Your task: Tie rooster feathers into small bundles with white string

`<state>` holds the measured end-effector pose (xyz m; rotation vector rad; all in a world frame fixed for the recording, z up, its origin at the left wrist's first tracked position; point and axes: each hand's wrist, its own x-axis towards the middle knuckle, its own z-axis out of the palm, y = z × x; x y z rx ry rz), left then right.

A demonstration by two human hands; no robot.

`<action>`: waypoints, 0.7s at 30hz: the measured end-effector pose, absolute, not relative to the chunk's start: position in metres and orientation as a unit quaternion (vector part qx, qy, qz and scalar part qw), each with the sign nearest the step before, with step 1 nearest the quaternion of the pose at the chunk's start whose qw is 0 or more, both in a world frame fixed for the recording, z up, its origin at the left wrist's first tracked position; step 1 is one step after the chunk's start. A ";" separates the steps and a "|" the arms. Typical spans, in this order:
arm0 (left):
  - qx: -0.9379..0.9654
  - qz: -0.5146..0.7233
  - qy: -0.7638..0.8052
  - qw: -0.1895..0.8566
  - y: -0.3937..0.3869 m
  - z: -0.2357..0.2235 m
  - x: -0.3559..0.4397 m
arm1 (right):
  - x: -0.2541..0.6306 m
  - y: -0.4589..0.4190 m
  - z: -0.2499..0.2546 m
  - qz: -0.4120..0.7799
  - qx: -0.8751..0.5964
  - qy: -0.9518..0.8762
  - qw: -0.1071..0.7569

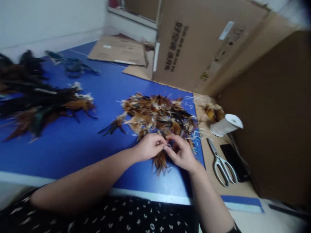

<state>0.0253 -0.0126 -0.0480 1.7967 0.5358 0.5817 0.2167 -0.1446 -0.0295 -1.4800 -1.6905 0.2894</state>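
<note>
My left hand (151,146) and my right hand (181,151) meet fingertip to fingertip near the front of the blue table. Both are closed in a pinch at the top of a small bunch of brown feathers (160,162), whose tips fan out below the fingers toward me. A thin pale strand shows between the fingertips, though blur hides its detail. Just beyond the hands lies a loose pile of feathers (155,113), brown, orange and black, with white fluffy ends. One small dark bunch (115,125) sticks out at the pile's left side.
Long dark feathers (36,100) cover the table's left. Dark teal strips (74,66) and flat cardboard (119,51) lie farther back. Cardboard walls (194,45) stand behind and right. At right are a white thread spool (226,125), scissors (223,166) and a black phone (234,161).
</note>
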 end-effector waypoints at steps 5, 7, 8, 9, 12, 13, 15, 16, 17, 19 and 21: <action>0.696 0.186 0.242 0.651 -0.011 -0.043 0.025 | 0.225 -0.145 -0.033 0.158 -0.594 -0.672 0.414; 0.681 0.180 0.252 0.663 -0.012 -0.037 0.024 | 0.227 -0.146 -0.033 0.165 -0.593 -0.665 0.423; 0.677 0.179 0.256 0.666 -0.013 -0.035 0.024 | 0.228 -0.146 -0.034 0.165 -0.593 -0.661 0.429; 0.675 0.179 0.258 0.667 -0.013 -0.032 0.024 | 0.230 -0.146 -0.035 0.163 -0.595 -0.657 0.434; 0.677 0.177 0.262 0.665 -0.014 -0.032 0.025 | 0.233 -0.144 -0.037 0.151 -0.601 -0.648 0.443; 0.678 0.175 0.268 0.662 -0.014 -0.033 0.025 | 0.233 -0.144 -0.038 0.146 -0.602 -0.647 0.444; 0.674 0.174 0.289 0.658 -0.012 -0.036 0.027 | 0.233 -0.144 -0.038 0.140 -0.604 -0.648 0.443; 0.669 0.177 0.301 0.656 -0.011 -0.036 0.028 | 0.233 -0.144 -0.038 0.138 -0.604 -0.649 0.441; 0.663 0.181 0.312 0.655 -0.010 -0.036 0.028 | 0.233 -0.144 -0.037 0.138 -0.605 -0.650 0.439; 0.648 0.192 0.328 0.660 -0.008 -0.032 0.028 | 0.232 -0.145 -0.036 0.142 -0.605 -0.652 0.435; 0.631 0.197 0.341 0.668 -0.006 -0.025 0.027 | 0.231 -0.145 -0.035 0.152 -0.606 -0.653 0.428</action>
